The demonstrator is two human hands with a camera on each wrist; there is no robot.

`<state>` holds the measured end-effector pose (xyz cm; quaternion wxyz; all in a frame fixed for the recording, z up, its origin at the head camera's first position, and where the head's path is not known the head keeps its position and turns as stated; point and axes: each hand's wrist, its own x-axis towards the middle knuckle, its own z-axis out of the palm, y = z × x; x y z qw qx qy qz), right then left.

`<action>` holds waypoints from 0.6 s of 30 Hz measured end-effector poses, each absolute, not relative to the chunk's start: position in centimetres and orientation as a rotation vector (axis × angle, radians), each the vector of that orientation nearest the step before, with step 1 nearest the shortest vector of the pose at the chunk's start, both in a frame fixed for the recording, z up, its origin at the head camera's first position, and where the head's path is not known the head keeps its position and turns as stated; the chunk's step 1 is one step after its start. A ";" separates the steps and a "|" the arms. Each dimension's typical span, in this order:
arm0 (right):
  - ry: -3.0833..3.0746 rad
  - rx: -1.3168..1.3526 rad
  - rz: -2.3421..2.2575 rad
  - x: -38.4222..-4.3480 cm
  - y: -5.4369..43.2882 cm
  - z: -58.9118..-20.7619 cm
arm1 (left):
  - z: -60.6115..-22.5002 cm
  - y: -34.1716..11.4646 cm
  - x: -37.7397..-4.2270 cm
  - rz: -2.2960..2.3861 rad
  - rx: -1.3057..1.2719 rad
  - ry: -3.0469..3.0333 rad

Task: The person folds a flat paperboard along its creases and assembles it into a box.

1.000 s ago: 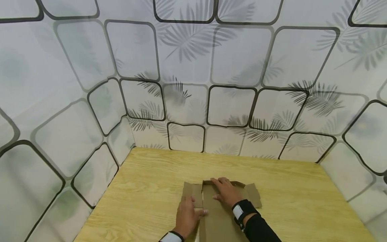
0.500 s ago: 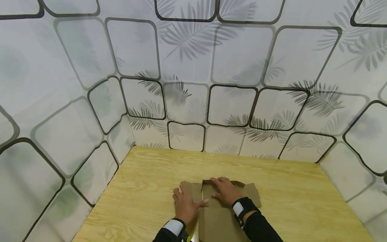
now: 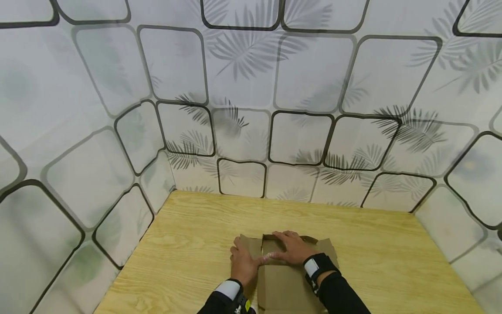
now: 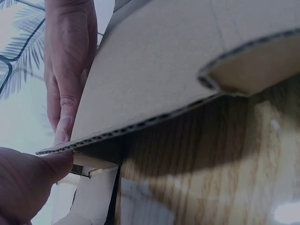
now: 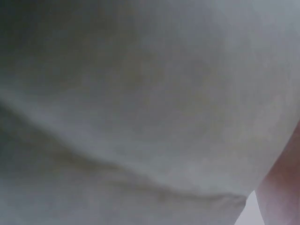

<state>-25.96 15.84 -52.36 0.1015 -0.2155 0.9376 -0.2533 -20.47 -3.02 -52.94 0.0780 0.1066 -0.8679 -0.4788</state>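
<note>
A partly unfolded brown cardboard box (image 3: 288,290) lies on the table at the bottom centre of the head view. My left hand (image 3: 244,265) holds its left flap, fingers along the outer side and thumb reaching inward. In the left wrist view the left thumb (image 4: 28,180) is at the cut edge of a corrugated cardboard panel (image 4: 154,65); fingertips meet that edge from the other side. My right hand (image 3: 295,249) grips the box's far wall, fingers over its top and thumb inside. Both thumbs nearly meet. The right wrist view is blurred, filled by a pale surface.
A wood-grain table (image 3: 196,244) extends around the box. The box's right flap (image 3: 327,248) spreads outward beside the right hand. Behind the table hangs a patterned white curtain (image 3: 243,135), which also runs along both sides.
My left hand has moved forward along the left flap, its thumb coming close to the right thumb. A near panel's edge now shows below the hands. The right hand has barely moved.
</note>
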 end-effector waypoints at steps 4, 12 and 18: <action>2.720 -0.623 -0.745 -26.7 16.4 -52.9 | -52.8 -3.0 -20.5 -1.478 0.310 -2.615; 2.704 -0.643 -0.748 -27.2 17.0 -53.4 | -52.5 -3.2 -20.6 -1.582 0.279 -2.644; 2.700 -0.634 -0.743 -27.1 16.6 -52.6 | -52.5 -3.5 -20.9 -1.615 0.262 -2.675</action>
